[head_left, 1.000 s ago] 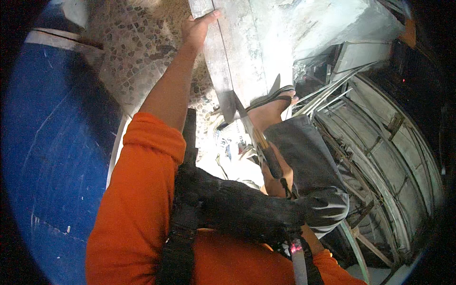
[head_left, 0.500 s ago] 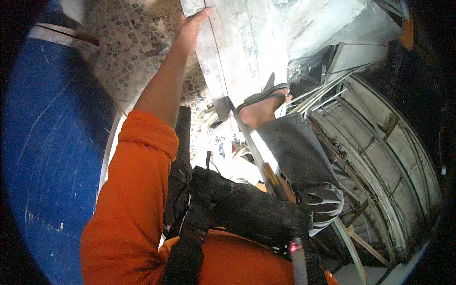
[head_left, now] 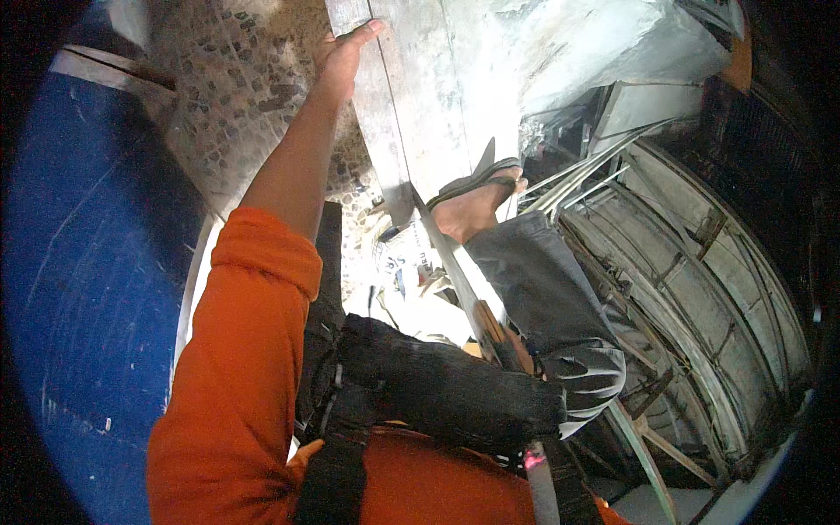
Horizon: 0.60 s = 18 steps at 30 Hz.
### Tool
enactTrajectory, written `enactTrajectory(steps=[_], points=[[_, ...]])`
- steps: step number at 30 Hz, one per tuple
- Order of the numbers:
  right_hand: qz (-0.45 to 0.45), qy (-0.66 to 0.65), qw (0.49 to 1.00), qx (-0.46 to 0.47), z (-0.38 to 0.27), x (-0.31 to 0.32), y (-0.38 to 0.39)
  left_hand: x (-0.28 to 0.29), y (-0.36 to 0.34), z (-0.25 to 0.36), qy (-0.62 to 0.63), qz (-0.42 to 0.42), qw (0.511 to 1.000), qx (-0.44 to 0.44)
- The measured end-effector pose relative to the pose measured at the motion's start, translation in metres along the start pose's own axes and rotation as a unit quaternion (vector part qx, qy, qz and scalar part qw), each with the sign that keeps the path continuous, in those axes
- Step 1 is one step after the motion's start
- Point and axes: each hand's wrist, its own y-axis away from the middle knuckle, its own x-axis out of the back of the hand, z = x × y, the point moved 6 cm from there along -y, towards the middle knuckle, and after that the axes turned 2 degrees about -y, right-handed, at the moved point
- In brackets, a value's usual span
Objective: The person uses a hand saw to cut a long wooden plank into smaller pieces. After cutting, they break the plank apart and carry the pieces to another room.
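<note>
The left hand [head_left: 343, 59] grips the left edge of a pale grey board [head_left: 426, 96], thumb laid over the top face and the other fingers mostly hidden at the edge. The board's long axis runs from the top of the view back toward the person, its near end set slightly to the right. A thin dark line [head_left: 391, 105] follows that same direction along it, just right of the thumb.

A saw [head_left: 448, 255] lies well apart from the left hand, nearer the person and to the right. Its narrow blade meets the board's near end where the dark line comes out. The saw's long axis slants from upper left to lower right: the blade points away from the person and a little left, and the brown handle [head_left: 492, 324] points back toward the body. I cannot tell how the right hand is set, since black gear [head_left: 446, 376] covers the area around the handle's end.

A foot in a dark sandal [head_left: 477, 182] rests on the board, right of the blade. Speckled flooring [head_left: 245, 114] shows to the left, beside a blue panel [head_left: 96, 262].
</note>
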Motion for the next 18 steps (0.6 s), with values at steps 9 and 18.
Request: enactTrajectory(steps=[9,18], points=[[0.043,-0.076,0.996,0.02,-0.085,-0.04,-0.006,-0.004,0.013,0.003,0.009,0.002,1.0,-0.003],[0.053,-0.016,0.996,0.074,-0.077,-0.007,-0.033,0.031,-0.03,-0.001,0.108,-0.027,0.987,0.112]])
